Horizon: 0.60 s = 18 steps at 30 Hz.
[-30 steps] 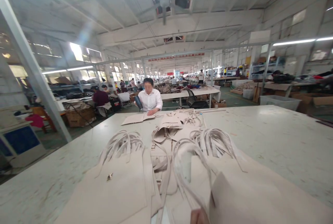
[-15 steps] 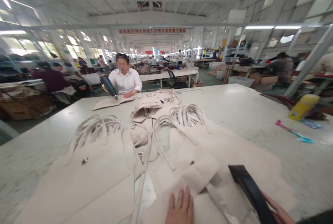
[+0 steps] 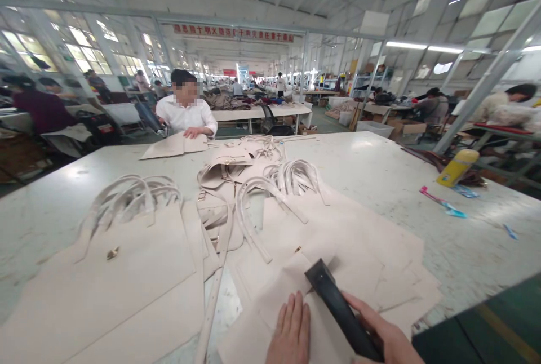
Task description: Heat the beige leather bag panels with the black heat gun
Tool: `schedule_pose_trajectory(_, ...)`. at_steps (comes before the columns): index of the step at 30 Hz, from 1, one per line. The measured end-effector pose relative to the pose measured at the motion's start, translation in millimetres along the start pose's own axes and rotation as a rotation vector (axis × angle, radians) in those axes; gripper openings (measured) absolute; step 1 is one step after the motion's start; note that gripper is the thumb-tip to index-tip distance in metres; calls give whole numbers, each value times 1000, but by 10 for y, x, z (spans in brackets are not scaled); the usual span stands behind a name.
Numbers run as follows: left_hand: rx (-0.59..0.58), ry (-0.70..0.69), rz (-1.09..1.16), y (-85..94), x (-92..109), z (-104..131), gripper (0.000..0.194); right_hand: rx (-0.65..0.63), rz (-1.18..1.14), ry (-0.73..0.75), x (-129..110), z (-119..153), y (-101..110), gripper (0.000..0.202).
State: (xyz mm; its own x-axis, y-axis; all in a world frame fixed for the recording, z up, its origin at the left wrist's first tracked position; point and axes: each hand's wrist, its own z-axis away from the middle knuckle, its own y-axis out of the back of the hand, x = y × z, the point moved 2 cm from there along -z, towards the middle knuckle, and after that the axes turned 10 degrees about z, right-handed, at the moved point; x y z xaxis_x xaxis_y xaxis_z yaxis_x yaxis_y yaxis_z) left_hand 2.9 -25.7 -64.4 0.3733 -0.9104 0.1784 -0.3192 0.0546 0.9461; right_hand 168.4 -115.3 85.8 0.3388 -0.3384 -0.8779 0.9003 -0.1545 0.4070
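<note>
Black flat tool (image 3: 338, 310), long, matte, in right hand (image 3: 386, 338)

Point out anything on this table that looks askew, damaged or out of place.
Nothing looks damaged. The bag pieces under the left hand lie fanned and uneven, the nearest corners hanging over the table edge. Loose straps sprawl between the stacks. A yellow bottle lies tilted at the far right. The right hand holds a black tool.

Your left hand (image 3: 291, 333) lies flat, palm down, fingers together and stretched forward. Your right hand (image 3: 386, 338) is curled closed, knuckles up.
</note>
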Motion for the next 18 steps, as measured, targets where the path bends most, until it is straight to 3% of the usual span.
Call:
schedule_pose_trajectory(4, 94, -53, -36, -86, -62, 20, 60, 10, 9, -25, -53, -313, -174, 69)
schedule_pose_trajectory(7, 116, -71, -47, -168, -106, 35, 58, -3, -58, -59, -238, -465, -175, 66)
schedule_pose_trajectory(13, 68, -74, 11, -50, -75, 1, 64, 109, -123, 61, -671, -481, 122, 62)
schedule_pose_trajectory(15, 23, -55, 71, 31, -48, -18, 72, 149, -87, 43, -672, -406, 237, 63)
schedule_pose_trajectory(18, -48, 10, 163, 93, -19, -33, 74, 112, -8, 2, -515, -263, 326, 64)
